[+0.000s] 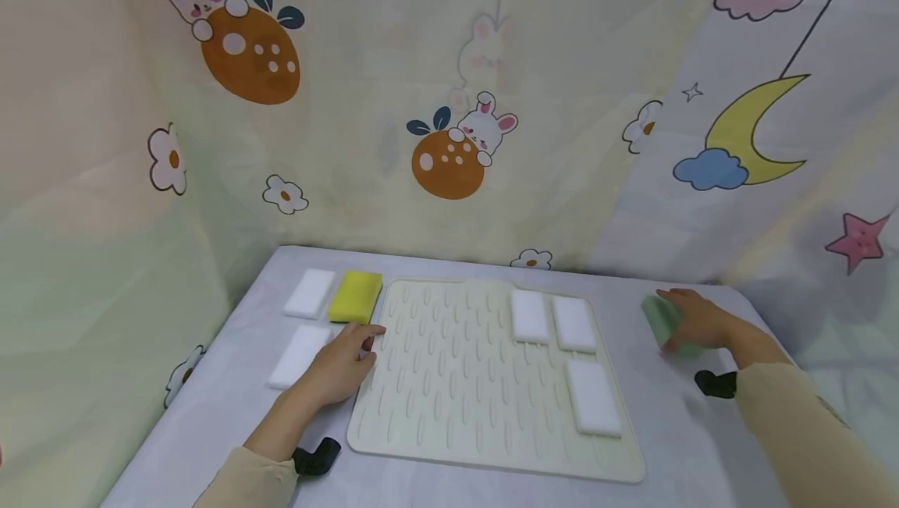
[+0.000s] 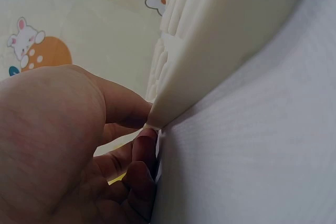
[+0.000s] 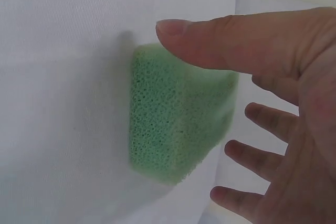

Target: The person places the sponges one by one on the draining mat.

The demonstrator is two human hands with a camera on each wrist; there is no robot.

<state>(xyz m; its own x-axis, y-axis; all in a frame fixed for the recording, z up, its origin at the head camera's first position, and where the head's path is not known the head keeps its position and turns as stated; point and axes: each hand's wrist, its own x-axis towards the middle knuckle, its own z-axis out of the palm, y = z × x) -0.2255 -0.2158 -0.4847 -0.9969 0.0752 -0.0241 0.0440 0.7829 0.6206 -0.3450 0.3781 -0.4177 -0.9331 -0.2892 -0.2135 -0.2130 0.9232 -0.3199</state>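
At the left edge of a cream ridged mat (image 1: 449, 383), my left hand (image 1: 344, 364) pinches the rim between thumb and curled fingers; in the left wrist view the fingertips (image 2: 146, 139) meet the mat's corner (image 2: 173, 90). My right hand (image 1: 702, 321) is over a green porous sponge (image 3: 157, 108) on the table's right side. Its fingers are spread apart, and the thumb (image 3: 199, 40) overlaps the sponge's upper end in the right wrist view. Three white sponges lie on the mat's right part, one of them (image 1: 593, 397) nearest the front.
Left of the mat lie a yellow sponge (image 1: 356, 297) and two white sponges, one at the back (image 1: 310, 293) and one (image 1: 298, 356) partly behind my left hand. A printed curtain (image 1: 351, 141) hangs behind the white-covered table (image 1: 674, 445).
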